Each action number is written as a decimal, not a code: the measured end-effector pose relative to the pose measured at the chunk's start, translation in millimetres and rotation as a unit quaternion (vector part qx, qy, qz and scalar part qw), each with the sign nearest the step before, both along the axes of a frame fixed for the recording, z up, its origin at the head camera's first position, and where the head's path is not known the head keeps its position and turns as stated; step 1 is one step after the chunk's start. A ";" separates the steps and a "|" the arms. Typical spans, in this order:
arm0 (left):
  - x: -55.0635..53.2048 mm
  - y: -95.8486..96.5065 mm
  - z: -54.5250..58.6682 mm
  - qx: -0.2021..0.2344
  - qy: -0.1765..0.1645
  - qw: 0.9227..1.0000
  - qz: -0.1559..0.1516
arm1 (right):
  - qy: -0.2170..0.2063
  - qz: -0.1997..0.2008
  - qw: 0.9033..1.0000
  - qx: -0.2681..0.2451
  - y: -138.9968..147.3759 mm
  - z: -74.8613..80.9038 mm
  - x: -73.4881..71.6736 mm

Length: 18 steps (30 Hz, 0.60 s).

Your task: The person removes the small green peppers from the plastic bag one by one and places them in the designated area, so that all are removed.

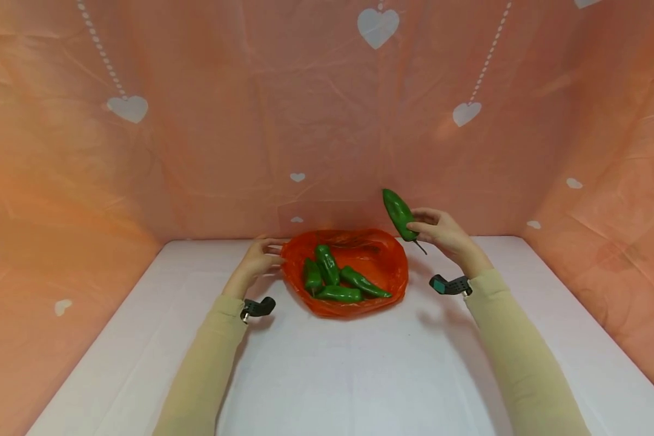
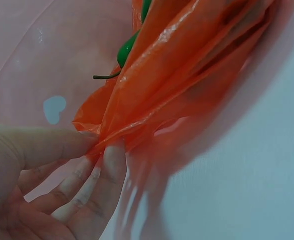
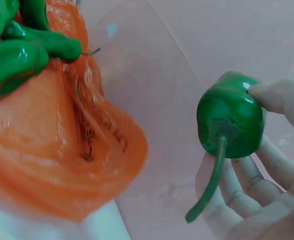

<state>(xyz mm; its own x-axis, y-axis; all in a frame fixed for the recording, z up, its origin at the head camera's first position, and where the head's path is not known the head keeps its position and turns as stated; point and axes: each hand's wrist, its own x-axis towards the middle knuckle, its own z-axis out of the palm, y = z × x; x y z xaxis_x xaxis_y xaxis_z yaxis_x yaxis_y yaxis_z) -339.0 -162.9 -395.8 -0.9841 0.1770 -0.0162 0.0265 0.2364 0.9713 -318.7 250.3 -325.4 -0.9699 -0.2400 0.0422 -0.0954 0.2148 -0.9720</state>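
An orange-red plastic bag [image 1: 354, 310] lies spread wide at the far side of the table, with several green peppers [image 1: 340, 294] in it. At its left edge, my left hand [image 1: 258, 259] pinches the bag's rim between thumb and fingers, as the left wrist view shows close up. My right hand [image 1: 440, 233] holds one long green pepper [image 1: 398, 213] in the air, above and right of the bag. In the right wrist view this pepper [image 3: 230, 112] has its stem towards the camera, thumb on one side and fingers beneath.
A white-covered table [image 1: 349, 375] carries the bag. Behind and at both sides hangs a pinkish-orange cloth [image 1: 327, 121] with white hearts, close behind the bag. Each wrist wears a black strap with a small device [image 1: 258, 307].
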 end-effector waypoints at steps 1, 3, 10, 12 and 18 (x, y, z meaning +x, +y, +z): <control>0.5 -1.1 -0.2 -0.001 0.000 1.000 -0.002 | -0.001 -0.002 1.000 -0.001 2.0 -0.6 0.3; 1.3 -2.9 -0.3 -0.002 -0.001 1.000 -0.002 | -0.006 -0.009 1.000 -0.005 6.3 -1.9 0.9; 1.2 -9.7 -0.5 -0.003 -0.005 1.000 -0.001 | -0.028 -0.017 0.999 -0.020 20.2 -9.1 3.9; 1.6 -10.0 0.3 -0.003 -0.005 1.000 -0.001 | -0.031 -0.018 0.999 -0.017 23.6 -12.0 4.6; 0.4 -10.2 0.1 -0.013 0.003 1.000 -0.002 | -0.034 -0.018 0.999 -0.012 30.4 -21.5 5.8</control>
<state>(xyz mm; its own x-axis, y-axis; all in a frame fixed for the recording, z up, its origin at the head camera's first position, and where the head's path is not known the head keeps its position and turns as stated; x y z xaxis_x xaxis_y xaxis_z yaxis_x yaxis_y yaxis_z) -338.6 -173.0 -395.7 -0.9835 0.1802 -0.0153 0.0328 0.2607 0.9649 -312.8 280.8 -346.9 -0.9789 -0.2038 -0.0179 -0.0223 0.1934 -0.9809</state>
